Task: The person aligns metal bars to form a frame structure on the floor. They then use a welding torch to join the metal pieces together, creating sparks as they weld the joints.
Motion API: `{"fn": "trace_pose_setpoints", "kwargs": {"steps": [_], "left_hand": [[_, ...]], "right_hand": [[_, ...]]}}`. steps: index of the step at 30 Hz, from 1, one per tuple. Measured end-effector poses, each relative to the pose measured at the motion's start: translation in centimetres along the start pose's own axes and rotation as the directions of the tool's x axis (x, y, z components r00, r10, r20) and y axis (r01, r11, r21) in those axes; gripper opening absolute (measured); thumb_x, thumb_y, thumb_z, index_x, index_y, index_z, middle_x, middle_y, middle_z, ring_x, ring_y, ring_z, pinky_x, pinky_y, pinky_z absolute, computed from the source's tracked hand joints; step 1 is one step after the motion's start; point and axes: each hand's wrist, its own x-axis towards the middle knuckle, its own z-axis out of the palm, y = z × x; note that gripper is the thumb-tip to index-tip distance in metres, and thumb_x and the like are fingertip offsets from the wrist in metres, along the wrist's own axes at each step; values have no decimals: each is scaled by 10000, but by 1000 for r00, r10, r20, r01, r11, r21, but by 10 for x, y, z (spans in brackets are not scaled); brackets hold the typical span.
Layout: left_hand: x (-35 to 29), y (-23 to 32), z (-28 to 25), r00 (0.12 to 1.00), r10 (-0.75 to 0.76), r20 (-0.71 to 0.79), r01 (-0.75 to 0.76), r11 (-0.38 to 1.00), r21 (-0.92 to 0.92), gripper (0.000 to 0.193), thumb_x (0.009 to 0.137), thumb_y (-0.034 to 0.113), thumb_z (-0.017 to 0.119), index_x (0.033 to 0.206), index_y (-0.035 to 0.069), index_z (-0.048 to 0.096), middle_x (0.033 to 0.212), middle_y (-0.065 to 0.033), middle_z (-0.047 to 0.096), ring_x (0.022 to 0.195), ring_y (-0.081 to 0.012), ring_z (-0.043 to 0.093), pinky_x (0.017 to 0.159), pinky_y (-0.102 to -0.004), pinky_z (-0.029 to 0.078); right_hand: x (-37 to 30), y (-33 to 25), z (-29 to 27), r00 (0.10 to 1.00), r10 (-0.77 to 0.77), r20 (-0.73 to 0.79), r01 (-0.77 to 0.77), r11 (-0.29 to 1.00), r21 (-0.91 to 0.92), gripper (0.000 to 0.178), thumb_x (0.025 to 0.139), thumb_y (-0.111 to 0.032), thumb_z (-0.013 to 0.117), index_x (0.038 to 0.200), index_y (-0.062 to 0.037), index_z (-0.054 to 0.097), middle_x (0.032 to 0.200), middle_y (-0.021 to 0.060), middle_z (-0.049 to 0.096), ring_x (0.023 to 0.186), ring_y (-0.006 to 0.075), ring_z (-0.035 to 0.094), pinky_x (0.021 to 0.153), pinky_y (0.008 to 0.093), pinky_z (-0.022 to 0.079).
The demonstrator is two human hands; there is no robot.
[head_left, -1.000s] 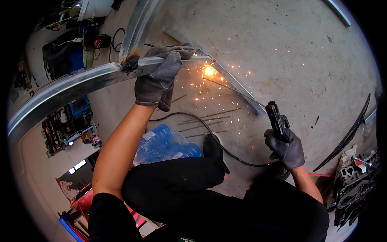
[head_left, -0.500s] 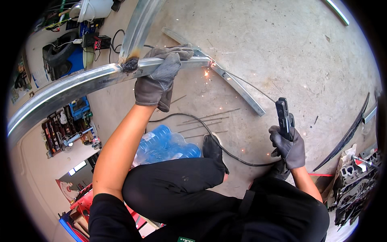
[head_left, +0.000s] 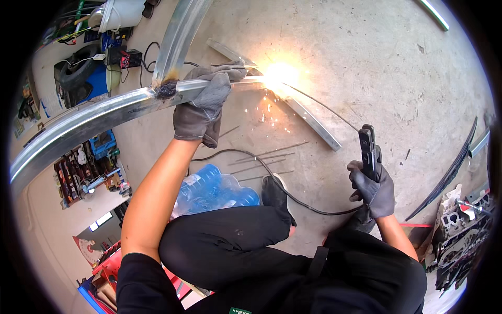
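Note:
My gloved left hand wraps round a galvanized metal tube near its right end. A second tube joins it from above at a blackened, scorched weld. In my gloved right hand is a black electrode holder, closed round its handle. A thin welding rod runs from its jaw up and left to the tube's end. There a bright arc glares and hides the joint, with orange sparks dropping below. A loose metal bar lies slantwise on the floor under that end.
A black cable loops across the floor to the holder. Several loose rods and blue plastic-wrapped bottles lie by my knee. Metal engine parts stand at right; a tyre and a bucket at upper left.
The small glow at the rod's tip has flared into a large bright arc with more sparks. Both hands keep their grips and have hardly moved.

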Motion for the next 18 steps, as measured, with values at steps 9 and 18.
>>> {"fn": "trace_pose_setpoints", "kwargs": {"steps": [9, 18], "left_hand": [[8, -4, -1, 991, 119, 52, -120, 993, 8, 163, 1021, 113, 669, 1083, 46, 804, 1133, -82, 818, 1081, -213, 736, 958, -331, 535], [2, -1, -4, 998, 5, 69, 10, 976, -217, 185, 1016, 120, 676, 1142, 15, 762, 1175, -134, 805, 1084, -238, 748, 973, -326, 559]], "right_hand": [[9, -1, 3, 999, 21, 32, -20, 999, -33, 359, 946, -319, 831, 1136, -25, 751, 883, -4, 711, 691, 72, 648, 556, 265, 576], [4, -1, 1, 1000, -8, 12, 8, 1000, 2, 371, 948, -327, 824, 1137, -16, 750, 886, -5, 720, 707, 78, 661, 564, 265, 582]]}}
